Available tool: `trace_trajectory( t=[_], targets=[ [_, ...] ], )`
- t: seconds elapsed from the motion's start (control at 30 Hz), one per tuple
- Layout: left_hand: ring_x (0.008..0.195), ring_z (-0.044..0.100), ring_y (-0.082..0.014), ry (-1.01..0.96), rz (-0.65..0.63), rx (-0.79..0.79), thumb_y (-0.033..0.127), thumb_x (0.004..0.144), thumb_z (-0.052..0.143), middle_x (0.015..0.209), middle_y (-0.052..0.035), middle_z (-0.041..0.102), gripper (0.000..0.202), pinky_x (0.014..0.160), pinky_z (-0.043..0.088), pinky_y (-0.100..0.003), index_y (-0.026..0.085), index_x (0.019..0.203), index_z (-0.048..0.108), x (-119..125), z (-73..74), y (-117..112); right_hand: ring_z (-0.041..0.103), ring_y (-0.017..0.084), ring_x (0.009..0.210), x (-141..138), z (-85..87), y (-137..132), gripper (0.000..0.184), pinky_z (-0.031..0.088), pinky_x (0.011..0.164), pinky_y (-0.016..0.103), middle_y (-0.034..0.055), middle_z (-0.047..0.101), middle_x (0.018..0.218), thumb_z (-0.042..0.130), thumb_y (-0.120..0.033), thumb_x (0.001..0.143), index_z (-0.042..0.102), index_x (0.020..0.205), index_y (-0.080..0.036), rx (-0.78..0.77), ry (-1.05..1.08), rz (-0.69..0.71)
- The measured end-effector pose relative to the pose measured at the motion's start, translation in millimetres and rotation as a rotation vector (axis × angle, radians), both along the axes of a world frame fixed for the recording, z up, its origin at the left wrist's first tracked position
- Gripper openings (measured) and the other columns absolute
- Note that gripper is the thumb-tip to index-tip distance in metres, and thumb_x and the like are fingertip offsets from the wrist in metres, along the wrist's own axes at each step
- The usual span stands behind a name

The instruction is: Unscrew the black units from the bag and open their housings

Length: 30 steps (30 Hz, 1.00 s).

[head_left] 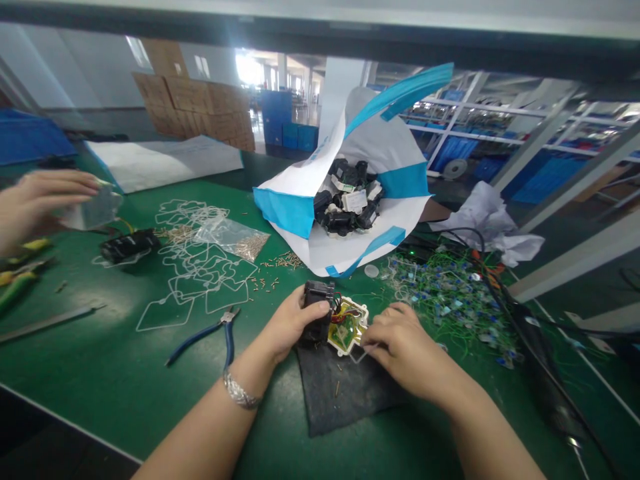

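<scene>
My left hand (295, 317) is closed around a black plastic housing (317, 307), thumb on top. Red and dark wires run from it to an open white cover (344, 350) beside it, which holds a green circuit board (344, 331). At the cover's right edge, my right hand (397, 333) pinches a thin, pale sealing ring (358, 358); part of the ring is hidden by the fingers. Both device halves are over a dark cloth (335, 400), where a few small screws (337, 388) lie.
Left of my hands are blue-handled pliers (227, 330), a heap of sealing rings (200, 273) and a bag of screws (250, 245). Behind stands a white-and-blue sack (290, 212) of black units. Green-wired parts (450, 293) and a power screwdriver (543, 373) lie right. A co-worker's hand (45, 200) is far left.
</scene>
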<state>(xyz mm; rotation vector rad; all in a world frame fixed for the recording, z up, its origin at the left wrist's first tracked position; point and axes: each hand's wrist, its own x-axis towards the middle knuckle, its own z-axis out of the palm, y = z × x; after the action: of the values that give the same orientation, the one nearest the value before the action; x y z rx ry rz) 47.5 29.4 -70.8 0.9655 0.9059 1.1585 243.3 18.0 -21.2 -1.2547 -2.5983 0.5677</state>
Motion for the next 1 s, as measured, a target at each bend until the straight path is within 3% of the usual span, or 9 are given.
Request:
trace_trajectory(
  t=[0.17,0.27,0.37,0.47,0.57,0.63,0.7,0.87,1.0],
  targets=[
    [0.091,0.056,-0.0234,0.086,-0.008,0.004,0.036,0.068,0.064,0.097,-0.0085,0.064,0.039,0.081,0.041,-0.032,0.012,0.099,0.058,-4,3.8,0,0.050,0.015,0.068,7,-5.1,7,0.020,0.039,0.066,0.027,0.0035,0.055,0.069,0.051,-0.032,0.080,0.054,0.068,-0.015,-0.335,0.658,-0.100],
    [0.091,0.057,-0.0241,0.125,-0.068,-0.008,0.038,0.071,0.060,0.095,-0.0080,0.064,0.039,0.080,0.041,-0.033,0.013,0.100,0.059,-13,4.2,2,0.044,0.012,0.053,16,-14.6,16,0.024,0.035,0.052,0.022,0.0007,0.051,0.059,0.058,-0.039,0.073,0.056,0.071,-0.015,-0.247,0.847,-0.372],
    [0.092,0.056,-0.0265,0.312,-0.096,0.002,0.042,0.069,0.061,0.097,-0.0090,0.063,0.045,0.080,0.041,-0.036,0.014,0.105,0.058,-19,1.2,5,0.046,0.013,0.055,17,-17.3,19,0.028,0.035,0.052,0.023,0.0019,0.052,0.060,0.056,-0.042,0.071,0.058,0.070,-0.014,-0.087,0.725,-0.501],
    [0.093,0.054,-0.0303,0.719,0.185,0.137,0.043,0.064,0.066,0.098,-0.0117,0.061,0.051,0.082,0.039,-0.042,0.015,0.105,0.058,-15,-1.6,0,0.049,0.014,0.060,10,-13.9,16,0.033,0.036,0.057,0.024,0.0027,0.054,0.062,0.047,-0.044,0.077,0.057,0.068,-0.015,-0.052,0.546,-0.413],
    [0.093,0.053,-0.0276,1.004,0.467,0.605,0.033,0.071,0.061,0.095,-0.0109,0.061,0.031,0.085,0.035,-0.042,0.017,0.097,0.061,3,-2.3,-14,0.051,0.015,0.066,6,-15.4,15,0.039,0.038,0.061,0.024,0.0033,0.055,0.069,0.041,-0.048,0.081,0.057,0.071,-0.014,-0.123,0.483,-0.310],
    [0.085,0.055,-0.0229,1.074,0.344,0.930,0.027,0.076,0.055,0.089,-0.0088,0.063,0.020,0.084,0.035,-0.040,0.017,0.092,0.061,20,-3.1,-25,0.051,0.015,0.069,7,-20.7,18,0.042,0.040,0.061,0.024,0.0041,0.055,0.073,0.037,-0.052,0.082,0.056,0.074,-0.014,-0.155,0.493,-0.309],
    [0.081,0.056,-0.0220,1.165,0.138,1.045,0.022,0.079,0.050,0.087,-0.0091,0.063,0.019,0.087,0.034,-0.042,0.016,0.094,0.059,37,-6.0,-33,0.051,0.015,0.071,11,-26.7,22,0.043,0.041,0.060,0.023,0.0053,0.055,0.079,0.037,-0.053,0.082,0.056,0.078,-0.014,-0.147,0.502,-0.339],
    [0.089,0.055,-0.0253,1.420,0.072,0.930,0.010,0.081,0.038,0.098,-0.0158,0.060,0.027,0.097,0.022,-0.051,0.010,0.101,0.056,59,-20.1,-33,0.050,0.013,0.054,12,-32.9,27,0.047,0.041,0.050,0.023,0.0046,0.055,0.064,0.037,-0.056,0.082,0.056,0.079,-0.013,-0.242,0.531,-0.370],
    [0.085,0.055,-0.0240,1.389,0.072,0.906,0.011,0.082,0.038,0.087,-0.0122,0.061,0.024,0.097,0.022,-0.052,0.014,0.096,0.058,60,-26.0,-31,0.059,0.017,0.066,2,-34.5,23,0.048,0.049,0.067,0.029,0.0077,0.061,0.069,0.046,-0.059,0.078,0.055,0.080,-0.012,-0.488,0.922,-0.395]
  ],
)
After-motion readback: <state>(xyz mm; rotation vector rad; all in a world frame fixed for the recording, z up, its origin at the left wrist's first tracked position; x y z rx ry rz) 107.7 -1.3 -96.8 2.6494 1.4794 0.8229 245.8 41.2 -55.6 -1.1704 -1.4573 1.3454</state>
